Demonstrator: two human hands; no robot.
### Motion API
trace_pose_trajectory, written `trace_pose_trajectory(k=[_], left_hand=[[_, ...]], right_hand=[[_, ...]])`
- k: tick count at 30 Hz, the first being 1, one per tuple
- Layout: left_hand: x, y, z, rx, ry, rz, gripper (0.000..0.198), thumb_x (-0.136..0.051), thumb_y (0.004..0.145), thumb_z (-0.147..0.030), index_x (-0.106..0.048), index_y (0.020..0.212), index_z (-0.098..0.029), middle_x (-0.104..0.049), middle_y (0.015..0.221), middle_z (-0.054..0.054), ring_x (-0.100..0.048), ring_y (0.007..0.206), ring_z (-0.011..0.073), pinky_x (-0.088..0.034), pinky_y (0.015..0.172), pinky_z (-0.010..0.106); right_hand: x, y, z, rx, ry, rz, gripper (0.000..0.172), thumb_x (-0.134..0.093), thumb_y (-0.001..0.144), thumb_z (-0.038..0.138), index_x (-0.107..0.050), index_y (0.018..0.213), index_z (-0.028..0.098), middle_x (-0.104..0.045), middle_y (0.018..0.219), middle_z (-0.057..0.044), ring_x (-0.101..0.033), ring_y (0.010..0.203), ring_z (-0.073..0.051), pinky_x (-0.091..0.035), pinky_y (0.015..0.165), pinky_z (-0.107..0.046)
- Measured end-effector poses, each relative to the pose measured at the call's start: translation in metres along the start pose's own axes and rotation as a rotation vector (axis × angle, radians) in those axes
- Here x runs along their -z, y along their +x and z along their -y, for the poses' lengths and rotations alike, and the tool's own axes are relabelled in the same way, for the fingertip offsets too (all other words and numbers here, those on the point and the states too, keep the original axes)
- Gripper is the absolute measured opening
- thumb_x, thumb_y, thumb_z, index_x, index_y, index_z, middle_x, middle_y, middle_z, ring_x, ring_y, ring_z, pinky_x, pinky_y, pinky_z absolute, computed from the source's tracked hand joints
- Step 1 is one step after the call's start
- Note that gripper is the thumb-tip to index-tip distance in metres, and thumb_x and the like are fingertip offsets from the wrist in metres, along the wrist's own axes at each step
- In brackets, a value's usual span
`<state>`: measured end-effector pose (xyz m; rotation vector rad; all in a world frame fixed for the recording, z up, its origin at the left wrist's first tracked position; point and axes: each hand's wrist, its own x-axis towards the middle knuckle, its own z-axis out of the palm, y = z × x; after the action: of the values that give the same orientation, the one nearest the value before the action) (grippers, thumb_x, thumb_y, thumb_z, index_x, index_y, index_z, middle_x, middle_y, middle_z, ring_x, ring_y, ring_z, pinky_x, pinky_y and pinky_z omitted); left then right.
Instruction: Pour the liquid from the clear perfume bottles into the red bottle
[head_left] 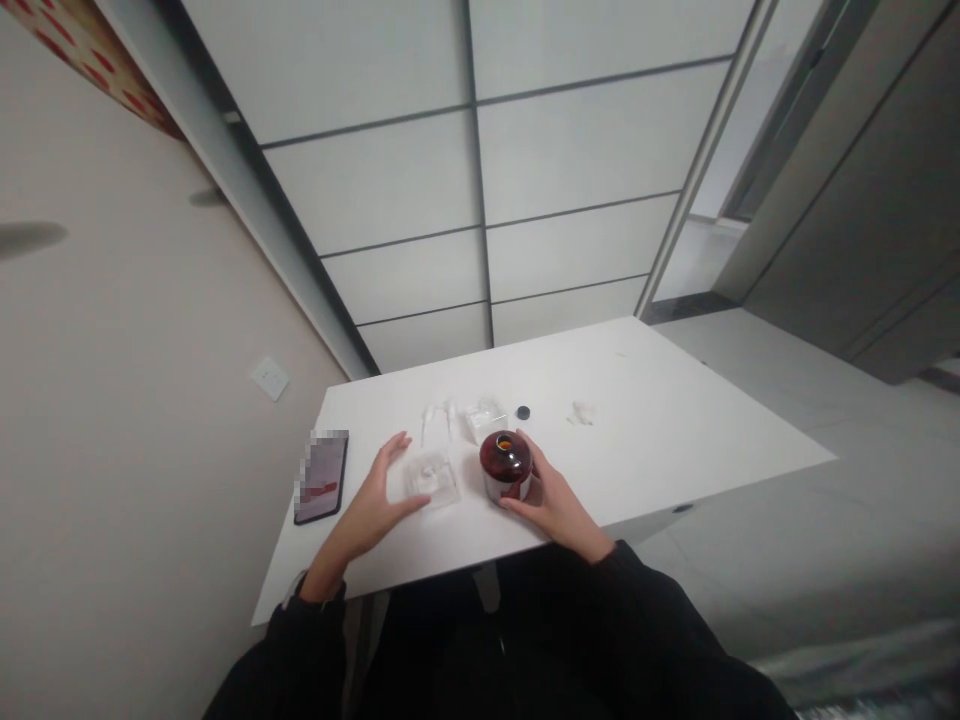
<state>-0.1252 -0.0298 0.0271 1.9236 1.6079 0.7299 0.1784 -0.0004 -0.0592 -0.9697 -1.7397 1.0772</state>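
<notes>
Table: white, around the dark red bottle point(506, 465) as clock centre
Right hand point(541, 492): grasping the upright bottle
Left hand point(390, 490): unclenched, fingers spread beside a clear box point(442, 485) at nine — contact unclear
Other bits: black cap point(523, 412) near twelve; second clear box point(486, 420) at eleven; phone point(322, 478) at nine
Room: paneled doors point(405, 180) at twelve; wall socket point(270, 379) at ten — pale floor point(847, 530) at four

No text readable; label point(494, 489) on dark bottle point(507, 460) apparently too small to read.
</notes>
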Motion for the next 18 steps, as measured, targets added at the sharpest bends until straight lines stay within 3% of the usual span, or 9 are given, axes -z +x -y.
trace_pose_trajectory(k=[3,7,10,14,18], left_hand=[[0.01,0.041,-0.029,-0.052,0.088,-0.005,0.07,-0.052,0.101,-0.05,-0.023,0.158,-0.021,-0.037,0.166,0.022,-0.04,0.156,0.0317,-0.028,0.129,0.058],[-0.003,0.117,-0.059,-0.131,0.224,0.182,0.077,-0.07,0.088,-0.056,-0.045,0.149,-0.016,-0.05,0.159,0.022,-0.048,0.15,0.0364,-0.036,0.126,0.053],[-0.022,0.154,-0.067,-0.15,0.322,0.302,0.09,-0.084,0.073,-0.057,-0.051,0.145,-0.013,-0.054,0.156,0.025,-0.055,0.142,0.0432,-0.043,0.12,0.056],[-0.04,0.166,-0.066,-0.144,0.42,0.396,0.082,-0.085,0.073,-0.053,-0.054,0.14,-0.018,-0.068,0.139,0.021,-0.07,0.121,0.0427,-0.056,0.103,0.055],[-0.039,0.162,-0.066,-0.105,0.433,0.403,0.069,-0.082,0.078,-0.039,-0.052,0.137,-0.02,-0.073,0.127,0.018,-0.074,0.111,0.0395,-0.059,0.094,0.053]], right_hand=[[0.002,-0.002,-0.001,-0.006,-0.006,-0.007,0.104,-0.084,0.084,0.038,-0.022,0.167,0.026,-0.04,0.169,-0.018,-0.04,0.157,-0.034,-0.029,0.13,-0.06],[0.003,-0.004,0.0,-0.009,-0.032,-0.015,0.102,-0.083,0.086,0.039,-0.022,0.168,0.027,-0.039,0.17,-0.018,-0.04,0.157,-0.035,-0.032,0.129,-0.059],[0.005,-0.005,0.002,0.001,-0.04,-0.02,0.095,-0.08,0.089,0.039,-0.027,0.166,0.027,-0.041,0.169,-0.017,-0.042,0.156,-0.035,-0.036,0.127,-0.059],[0.006,-0.005,0.005,0.001,-0.004,-0.034,0.084,-0.08,0.09,0.039,-0.037,0.161,0.031,-0.047,0.166,-0.013,-0.045,0.154,-0.035,-0.042,0.124,-0.057],[0.006,-0.007,0.005,-0.053,0.035,-0.024,0.081,-0.08,0.09,0.036,-0.04,0.159,0.033,-0.054,0.16,-0.012,-0.053,0.148,-0.035,-0.048,0.12,-0.057]])
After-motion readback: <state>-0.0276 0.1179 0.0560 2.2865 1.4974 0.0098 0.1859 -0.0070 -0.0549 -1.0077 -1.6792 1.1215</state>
